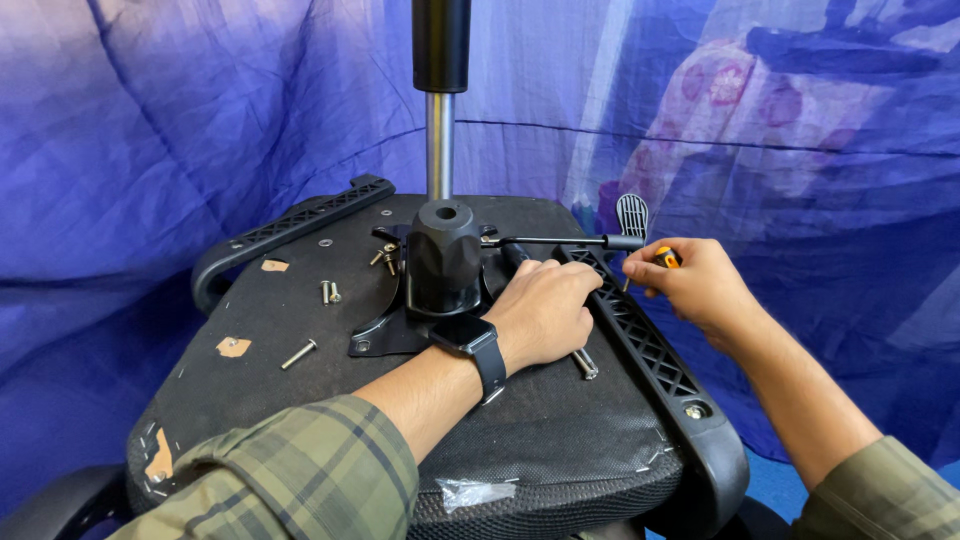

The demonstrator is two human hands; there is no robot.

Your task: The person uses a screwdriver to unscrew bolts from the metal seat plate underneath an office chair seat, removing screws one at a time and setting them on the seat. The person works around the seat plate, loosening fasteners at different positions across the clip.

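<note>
Your left hand (545, 310) rests, fingers curled together, on the upturned black chair seat (300, 400) strewn with loose bolts (299, 353). Your right hand (695, 285) pinches an orange-handled tool (667, 258) beside the armrest (650, 345). Blue cloth (150, 130) drapes behind.

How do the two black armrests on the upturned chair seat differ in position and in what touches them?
The left armrest lies along the far left edge of the seat underside, and no hand touches it. The right armrest runs along the right edge, closer to the camera; the left hand rests against it and the right hand, gripping an orange-handled tool, hovers just above it. Both are black plastic with ribbed undersides.
</note>
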